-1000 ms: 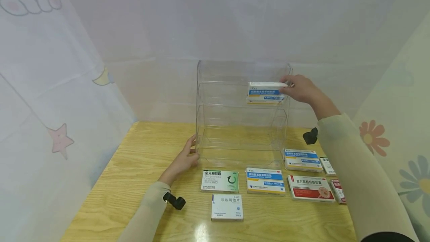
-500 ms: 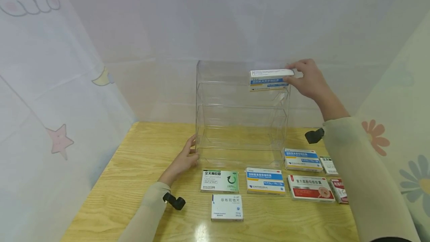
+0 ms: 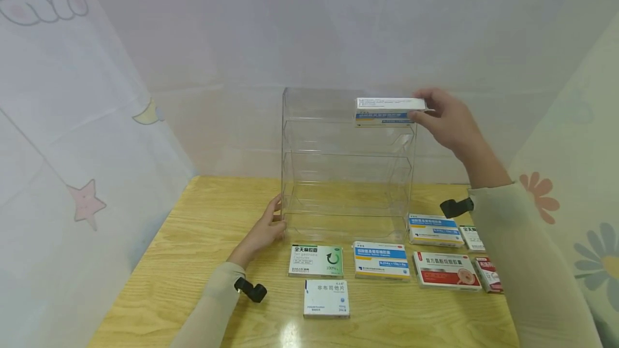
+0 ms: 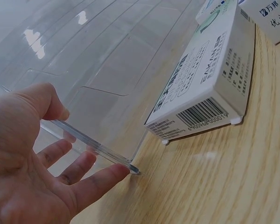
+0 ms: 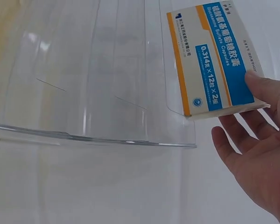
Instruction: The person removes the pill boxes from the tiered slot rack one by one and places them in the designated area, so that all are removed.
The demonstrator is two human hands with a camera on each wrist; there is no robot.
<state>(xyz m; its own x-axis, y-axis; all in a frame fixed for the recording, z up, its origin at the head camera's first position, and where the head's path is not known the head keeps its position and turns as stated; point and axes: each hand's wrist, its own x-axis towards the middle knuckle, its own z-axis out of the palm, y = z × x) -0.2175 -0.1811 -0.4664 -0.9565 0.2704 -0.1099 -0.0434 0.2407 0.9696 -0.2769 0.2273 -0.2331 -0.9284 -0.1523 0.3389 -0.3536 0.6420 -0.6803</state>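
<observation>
A clear tiered display rack stands upright on the wooden table. My left hand holds the rack's lower left edge, thumb on one side of the clear panel and fingers on the other. Up at the rack's top right, my right hand pinches a white, blue and orange medicine box by its right end. In the right wrist view the thumb lies on the printed face of this medicine box, fingers behind it. The box overlaps the top tier in the head view.
In front of the rack lie a green-white medicine box, a blue-white one and a small white one. Further right are another blue-white box, a red-white box and two smaller boxes. Printed cloth surrounds the table.
My right hand has raised the medicine box from the second tier to the top tier, and its upper side has tipped more into view. My left hand has stayed on the rack.
</observation>
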